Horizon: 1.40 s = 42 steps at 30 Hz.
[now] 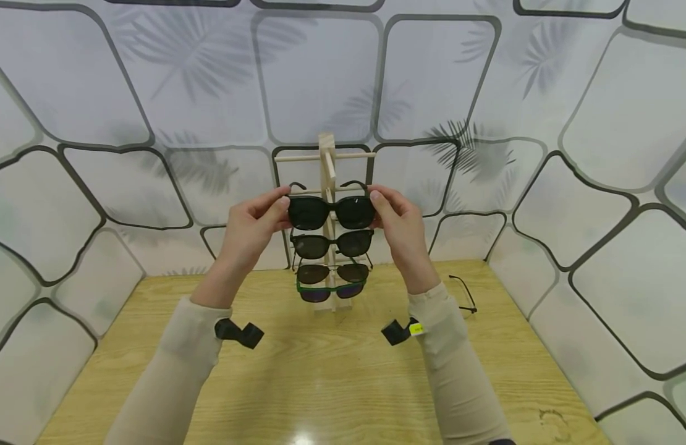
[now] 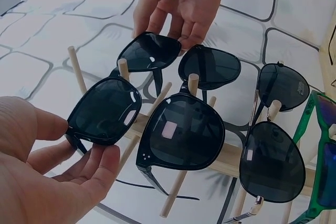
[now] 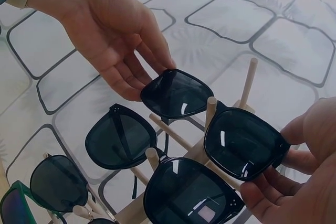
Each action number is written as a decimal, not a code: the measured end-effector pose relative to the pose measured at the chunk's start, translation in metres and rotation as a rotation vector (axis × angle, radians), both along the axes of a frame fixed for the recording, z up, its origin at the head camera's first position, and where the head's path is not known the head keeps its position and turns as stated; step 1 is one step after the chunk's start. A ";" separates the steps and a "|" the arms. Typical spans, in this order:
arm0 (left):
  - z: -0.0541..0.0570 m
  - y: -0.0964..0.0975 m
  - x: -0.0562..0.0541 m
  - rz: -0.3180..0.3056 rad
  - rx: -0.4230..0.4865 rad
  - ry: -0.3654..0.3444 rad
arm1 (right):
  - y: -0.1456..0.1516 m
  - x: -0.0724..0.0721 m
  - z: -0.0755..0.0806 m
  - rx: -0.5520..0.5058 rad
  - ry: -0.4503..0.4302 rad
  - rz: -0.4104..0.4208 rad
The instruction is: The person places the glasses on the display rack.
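Observation:
Both hands hold one pair of black sunglasses [image 1: 309, 214] by its two outer ends, high on a wooden display rack [image 1: 327, 147]. My left hand [image 1: 247, 235] pinches the left hinge between thumb and fingers, and my right hand [image 1: 403, 232] pinches the right. In the left wrist view, the bridge of these sunglasses [image 2: 105, 111] lies at a peg of the rack. Just below sits a second black pair [image 3: 191, 192]. Under it hang thin metal-framed sunglasses [image 2: 273, 161] and a green-framed pair [image 1: 315, 295], which partly overlap in the head view.
Bare pegs [image 1: 295, 159] stick out at the rack's top. On the wooden table [image 1: 298, 383], dark-framed glasses [image 1: 472, 303] lie to the right, partly hidden by my right sleeve. Patterned walls [image 1: 321, 80] stand behind and at both sides.

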<state>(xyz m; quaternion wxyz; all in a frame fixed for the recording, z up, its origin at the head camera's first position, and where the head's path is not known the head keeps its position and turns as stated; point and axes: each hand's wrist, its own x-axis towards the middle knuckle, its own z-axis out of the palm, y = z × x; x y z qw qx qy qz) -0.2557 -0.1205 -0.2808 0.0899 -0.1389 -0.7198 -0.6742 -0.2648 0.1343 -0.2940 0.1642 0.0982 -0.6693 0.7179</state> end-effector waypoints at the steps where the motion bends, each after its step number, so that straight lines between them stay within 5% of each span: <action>1: 0.000 0.000 0.000 0.000 -0.002 0.002 | 0.000 0.001 0.000 0.000 0.001 0.002; 33: -0.003 0.001 0.004 0.009 -0.024 0.017 | 0.005 0.004 0.001 0.005 0.011 0.002; 38: -0.007 -0.002 0.010 0.071 -0.125 0.058 | 0.013 0.007 0.000 0.018 -0.002 0.008; 42: -0.013 -0.003 0.027 0.158 -0.197 0.090 | 0.027 0.011 -0.006 0.063 -0.008 -0.014</action>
